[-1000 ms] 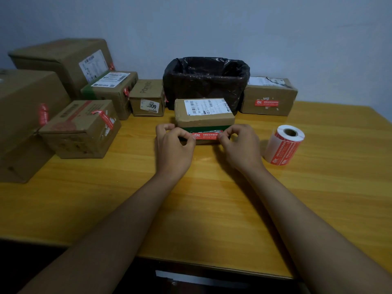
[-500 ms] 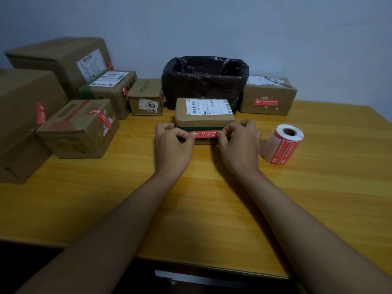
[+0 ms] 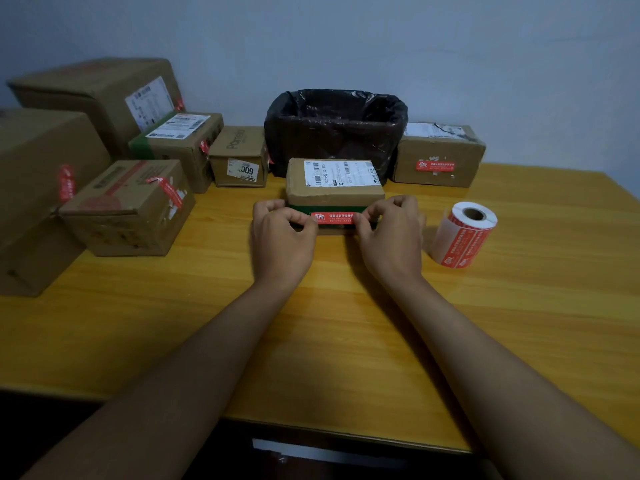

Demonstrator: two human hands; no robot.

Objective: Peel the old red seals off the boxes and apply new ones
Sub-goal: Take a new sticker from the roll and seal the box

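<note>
Now lowered onto the flat box's (image 3: 334,181) front, a fresh red seal (image 3: 333,217) sits pinched at each end by left hand (image 3: 281,237) and right hand (image 3: 391,237), ready for pressing down.

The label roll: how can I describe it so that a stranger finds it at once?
Start at the black-lined bin at the back of the table. Come forward and right, past the right hand. The label roll stands alone there, the only round thing, white with red seals, among brown boxes.
</note>
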